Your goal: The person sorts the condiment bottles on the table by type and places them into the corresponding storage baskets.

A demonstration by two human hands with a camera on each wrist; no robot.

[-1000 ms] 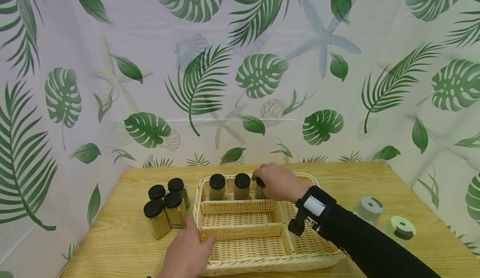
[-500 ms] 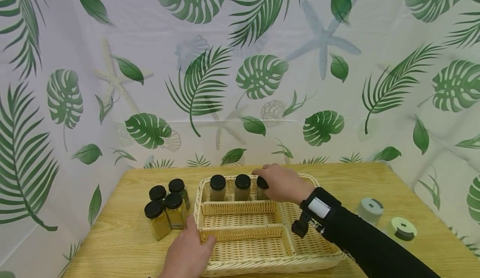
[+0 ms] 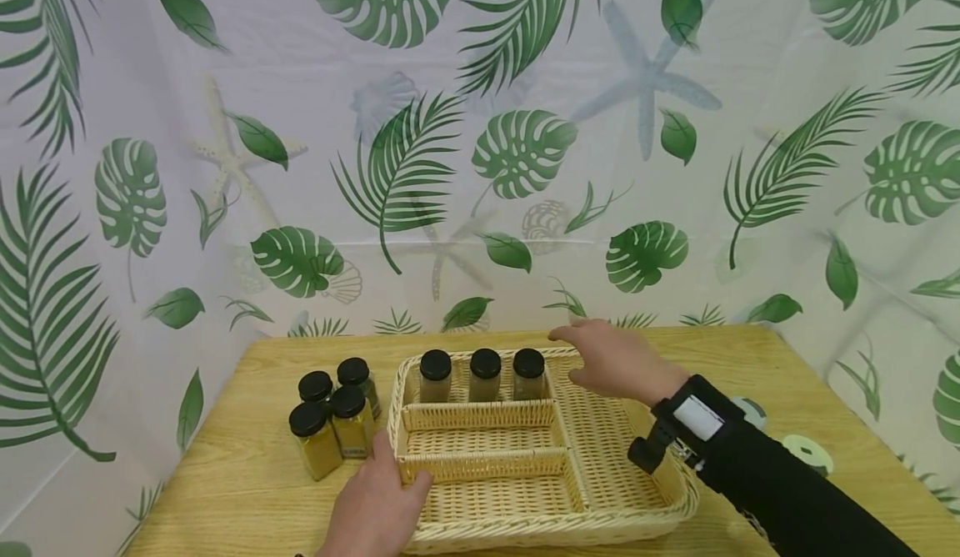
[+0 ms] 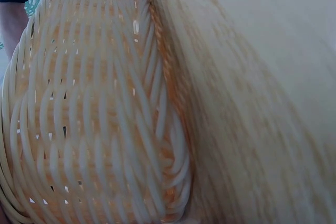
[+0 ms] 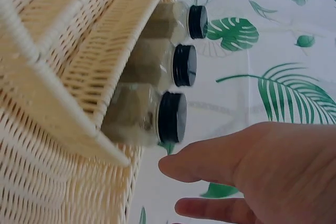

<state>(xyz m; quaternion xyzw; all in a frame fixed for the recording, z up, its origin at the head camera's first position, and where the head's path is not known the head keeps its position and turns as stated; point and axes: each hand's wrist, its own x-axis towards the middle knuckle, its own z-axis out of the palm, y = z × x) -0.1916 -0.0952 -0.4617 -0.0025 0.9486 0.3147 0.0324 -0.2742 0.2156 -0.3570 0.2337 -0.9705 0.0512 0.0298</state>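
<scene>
A cream wicker basket [image 3: 495, 532] with dividers stands on the table, three black-lidded spice jars in its back-left compartment: a left jar [image 3: 434, 378], a middle jar [image 3: 484, 376] and a right jar [image 3: 528, 375]. My left hand [image 3: 377, 503] grips the basket's left side, thumb over the rim; the woven wall [image 4: 89, 103] fills much of the left wrist view. Over the basket's back right, my right hand [image 3: 618, 359] holds nothing, apart from the right jar. In the right wrist view its thumb and fingers [image 5: 210, 163] are extended near that jar's lid [image 5: 172, 118].
Left of the basket, several black-lidded jars with yellow or darker contents, one a yellow jar [image 3: 318, 449], stand grouped on the wooden table [image 3: 225, 474]. Pale round objects, one greenish [image 3: 806, 450], lie at the right, partly behind my sleeve. A leaf-patterned cloth [image 3: 480, 165] hangs behind.
My right hand has let go of the right jar and moved right, away from it. The jar stays upright in the back compartment. My left hand keeps its place on the basket.
</scene>
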